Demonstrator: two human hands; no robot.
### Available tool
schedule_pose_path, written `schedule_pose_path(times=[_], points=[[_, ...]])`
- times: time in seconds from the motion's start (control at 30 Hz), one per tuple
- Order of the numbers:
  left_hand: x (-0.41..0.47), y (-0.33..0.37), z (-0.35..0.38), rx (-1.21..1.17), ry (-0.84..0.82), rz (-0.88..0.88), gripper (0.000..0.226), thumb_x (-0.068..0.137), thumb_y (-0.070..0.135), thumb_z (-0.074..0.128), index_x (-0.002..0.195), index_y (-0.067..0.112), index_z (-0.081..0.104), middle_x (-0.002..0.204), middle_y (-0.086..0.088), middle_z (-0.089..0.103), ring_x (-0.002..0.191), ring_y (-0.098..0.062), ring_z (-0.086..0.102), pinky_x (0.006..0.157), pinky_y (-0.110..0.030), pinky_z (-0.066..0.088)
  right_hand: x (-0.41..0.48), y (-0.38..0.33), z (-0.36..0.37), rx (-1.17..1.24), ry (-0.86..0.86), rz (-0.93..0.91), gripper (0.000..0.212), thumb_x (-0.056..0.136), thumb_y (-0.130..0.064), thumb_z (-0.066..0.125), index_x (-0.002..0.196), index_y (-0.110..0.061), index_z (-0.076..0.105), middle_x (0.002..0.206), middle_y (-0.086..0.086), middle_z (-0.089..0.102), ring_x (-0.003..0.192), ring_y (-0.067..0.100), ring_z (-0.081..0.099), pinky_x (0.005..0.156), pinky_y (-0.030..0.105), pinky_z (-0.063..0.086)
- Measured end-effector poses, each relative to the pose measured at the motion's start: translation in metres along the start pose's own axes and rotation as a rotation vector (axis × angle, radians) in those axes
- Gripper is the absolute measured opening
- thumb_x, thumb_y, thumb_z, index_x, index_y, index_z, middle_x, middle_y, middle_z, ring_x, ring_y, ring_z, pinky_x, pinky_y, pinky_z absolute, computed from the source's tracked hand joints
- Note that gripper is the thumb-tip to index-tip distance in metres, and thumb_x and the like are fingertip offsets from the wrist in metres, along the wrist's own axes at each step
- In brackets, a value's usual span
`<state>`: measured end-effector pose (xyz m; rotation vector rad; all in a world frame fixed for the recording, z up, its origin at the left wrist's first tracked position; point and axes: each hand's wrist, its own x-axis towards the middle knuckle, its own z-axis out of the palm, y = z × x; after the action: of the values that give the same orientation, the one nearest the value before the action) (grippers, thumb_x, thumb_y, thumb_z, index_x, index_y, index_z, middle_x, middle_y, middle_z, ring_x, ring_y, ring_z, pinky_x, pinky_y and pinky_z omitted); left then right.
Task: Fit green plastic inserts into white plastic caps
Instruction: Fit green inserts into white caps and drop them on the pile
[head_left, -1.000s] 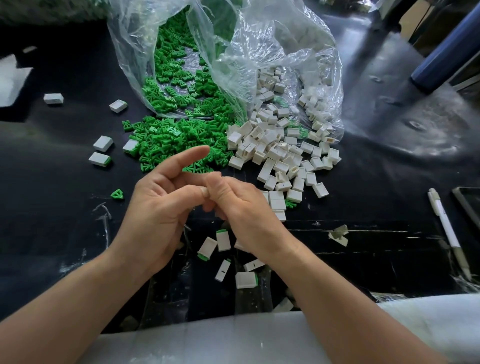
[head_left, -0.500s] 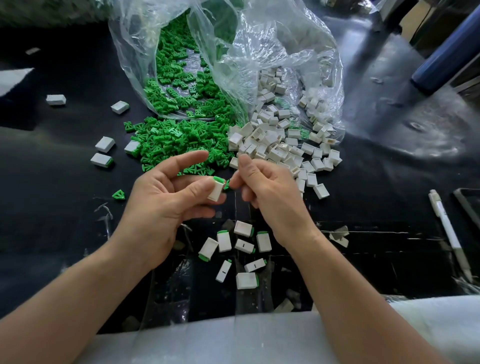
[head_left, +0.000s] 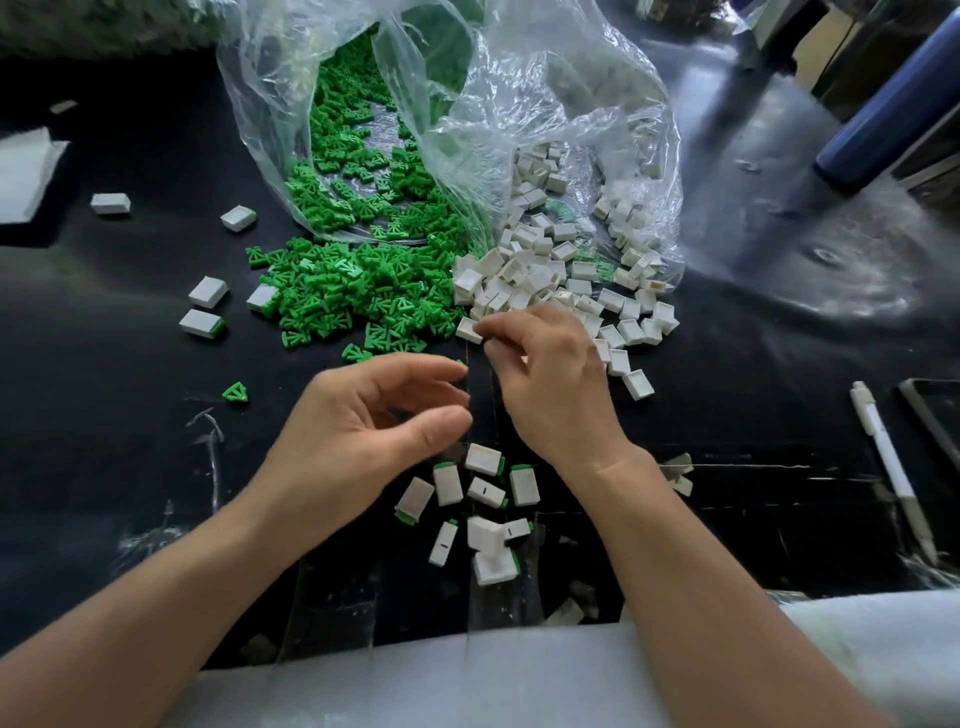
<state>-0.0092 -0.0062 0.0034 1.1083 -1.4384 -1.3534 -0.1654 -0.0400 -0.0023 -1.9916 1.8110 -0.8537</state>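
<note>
the left hand (head_left: 374, 415) hovers over the black table (head_left: 104, 415) with fingers loosely curled and the thumb near the index tip, holding nothing. the right hand (head_left: 556, 389) reaches to the near-left edge of the white caps (head_left: 545, 280). its index fingertip touches one loose cap (head_left: 467, 329), but whether it pinches it cannot be told. the green inserts (head_left: 337, 296) lie heaped just left of the caps, both spilling from a clear plastic bag (head_left: 519, 93). assembled caps (head_left: 483, 493) with green ends lie scattered between the wrists. a pen (head_left: 891, 473) lies far right.
</note>
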Motion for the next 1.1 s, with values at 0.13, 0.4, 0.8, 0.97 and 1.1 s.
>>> schedule_pose_path(times=[0.13, 0.4, 0.8, 0.97, 1.1], points=[[0.005, -0.003, -0.004, -0.033, 0.138, -0.058, 0.024, 0.062, 0.028, 0.066, 0.086, 0.025, 0.069, 0.083, 0.003, 0.074, 0.072, -0.004, 0.067, 0.054, -0.009, 0.044, 0.007, 0.000, 0.007, -0.214, -0.057, -0.041, 0.034, 0.093, -0.021, 0.051, 0.126, -0.015, 0.055, 0.111, 0.008, 0.054, 0.108, 0.024, 0.042, 0.090, 0.028, 0.029], [0.009, -0.009, -0.006, -0.030, 0.171, -0.083, 0.017, 0.076, 0.013, 0.066, 0.087, 0.026, 0.068, 0.077, 0.005, 0.074, 0.067, -0.004, 0.068, 0.049, -0.011, 0.044, 0.009, 0.004, 0.009, -0.245, -0.077, -0.052, 0.025, 0.089, -0.019, 0.057, 0.113, -0.016, 0.059, 0.116, 0.005, 0.053, 0.112, 0.024, 0.042, 0.093, 0.030, 0.025], [0.011, -0.007, -0.009, -0.094, 0.221, -0.087, 0.036, 0.060, 0.024, 0.069, 0.095, 0.025, 0.063, 0.075, 0.001, 0.072, 0.063, -0.008, 0.067, 0.051, -0.015, 0.049, -0.006, -0.014, 0.004, 0.156, -0.126, -0.334, 0.024, 0.081, -0.010, 0.063, 0.103, -0.002, 0.067, 0.092, 0.011, 0.066, 0.089, 0.026, 0.060, 0.080, 0.032, 0.047], [0.012, -0.009, -0.010, -0.147, 0.231, -0.098, 0.024, 0.067, 0.009, 0.069, 0.088, 0.021, 0.067, 0.073, 0.000, 0.072, 0.065, -0.010, 0.069, 0.054, -0.016, 0.051, -0.001, -0.008, 0.004, 0.067, -0.061, -0.180, 0.022, 0.087, -0.014, 0.060, 0.106, -0.007, 0.068, 0.099, 0.010, 0.065, 0.097, 0.025, 0.056, 0.082, 0.021, 0.034], [0.012, -0.010, -0.010, -0.162, 0.229, -0.097, 0.027, 0.078, -0.007, 0.062, 0.088, 0.017, 0.067, 0.073, 0.000, 0.073, 0.068, -0.013, 0.070, 0.056, -0.016, 0.052, 0.002, 0.000, 0.010, -0.186, -0.195, -0.171, 0.028, 0.090, -0.023, 0.056, 0.116, -0.015, 0.063, 0.114, 0.006, 0.056, 0.113, 0.022, 0.044, 0.094, 0.025, 0.027]])
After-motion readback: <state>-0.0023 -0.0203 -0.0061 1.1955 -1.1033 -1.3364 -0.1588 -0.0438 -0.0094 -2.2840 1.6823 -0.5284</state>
